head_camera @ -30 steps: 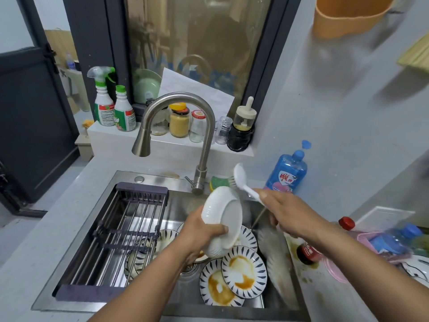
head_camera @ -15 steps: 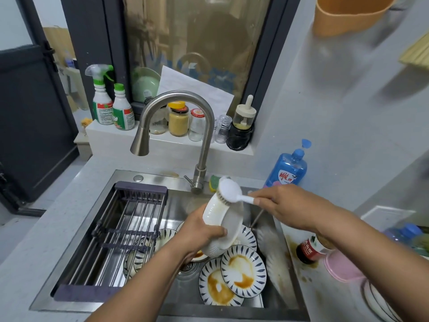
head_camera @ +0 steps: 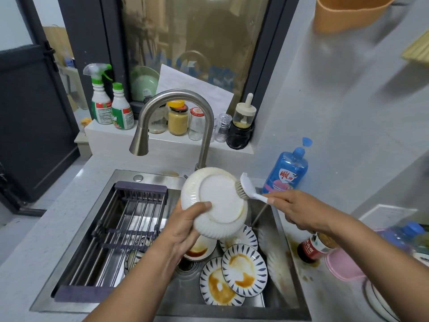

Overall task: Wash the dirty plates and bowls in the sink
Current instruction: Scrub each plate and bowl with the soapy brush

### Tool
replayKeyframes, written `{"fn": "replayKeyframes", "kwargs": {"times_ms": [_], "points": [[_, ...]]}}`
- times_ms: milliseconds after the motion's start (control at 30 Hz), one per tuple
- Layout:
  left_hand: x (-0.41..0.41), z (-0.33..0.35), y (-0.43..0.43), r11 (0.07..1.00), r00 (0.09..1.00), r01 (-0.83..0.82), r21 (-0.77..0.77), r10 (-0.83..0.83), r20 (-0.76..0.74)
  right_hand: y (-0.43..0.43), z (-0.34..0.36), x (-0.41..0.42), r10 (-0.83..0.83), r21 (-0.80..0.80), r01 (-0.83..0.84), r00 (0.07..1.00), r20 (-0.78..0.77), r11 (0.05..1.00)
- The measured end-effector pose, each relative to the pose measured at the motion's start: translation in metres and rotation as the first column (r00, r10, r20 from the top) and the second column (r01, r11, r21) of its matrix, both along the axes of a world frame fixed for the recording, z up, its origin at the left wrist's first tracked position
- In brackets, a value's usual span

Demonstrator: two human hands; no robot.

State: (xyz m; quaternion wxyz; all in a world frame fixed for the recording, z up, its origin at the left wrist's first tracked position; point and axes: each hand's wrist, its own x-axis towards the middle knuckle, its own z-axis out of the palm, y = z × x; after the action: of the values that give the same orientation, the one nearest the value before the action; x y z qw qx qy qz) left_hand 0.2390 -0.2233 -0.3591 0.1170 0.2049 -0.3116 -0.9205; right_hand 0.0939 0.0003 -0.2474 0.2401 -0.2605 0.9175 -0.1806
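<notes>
One plate (head_camera: 218,201) has turned in your left grip (head_camera: 185,226), which clasps its rim above the sink (head_camera: 151,177); its underside now faces you. Your right grip (head_camera: 299,210) holds the brush (head_camera: 246,189), bristles on that base. Several stained plates (head_camera: 243,271) wait below.

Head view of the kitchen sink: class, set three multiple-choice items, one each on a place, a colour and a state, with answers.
1. Where does the blue plastic dish-soap bottle stand? A on the grey counter by the back right corner of the steel sink; B inside that sink; C on the window ledge.
2. What colour is the handle of the plastic dish brush? A green; B white; C black.
3. What is the left hand doing? A hanging open; B resting on the tap; C holding the white ribbed ceramic dish.
Answers: A, it stands on the counter; B, the handle is white; C, its thumb lies over the dish's underside.
</notes>
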Motion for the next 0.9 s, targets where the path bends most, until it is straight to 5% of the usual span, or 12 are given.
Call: {"fn": "replayKeyframes", "kwargs": {"times_ms": [200,467,633,900], "points": [[-0.011,-0.01,0.008,0.941,0.984,-0.152,0.302,0.116,0.134,-0.002,-0.009,0.029,0.174,0.111,-0.154,0.966,-0.19,0.982],[-0.022,-0.005,0.024,0.875,0.904,-0.33,0.353,0.186,0.385,-0.014,-0.024,0.093,0.429,0.331,-0.307,0.806,-0.408,0.892],[-0.013,-0.009,0.021,0.903,0.924,-0.275,0.33,0.153,0.351,0.007,-0.03,0.065,0.237,0.246,-0.148,0.89,-0.389,0.958],[0.006,-0.019,0.013,0.92,0.997,-0.004,0.393,-0.029,0.078,0.013,-0.012,0.017,-0.082,-0.088,0.076,0.994,-0.073,0.993]]}}
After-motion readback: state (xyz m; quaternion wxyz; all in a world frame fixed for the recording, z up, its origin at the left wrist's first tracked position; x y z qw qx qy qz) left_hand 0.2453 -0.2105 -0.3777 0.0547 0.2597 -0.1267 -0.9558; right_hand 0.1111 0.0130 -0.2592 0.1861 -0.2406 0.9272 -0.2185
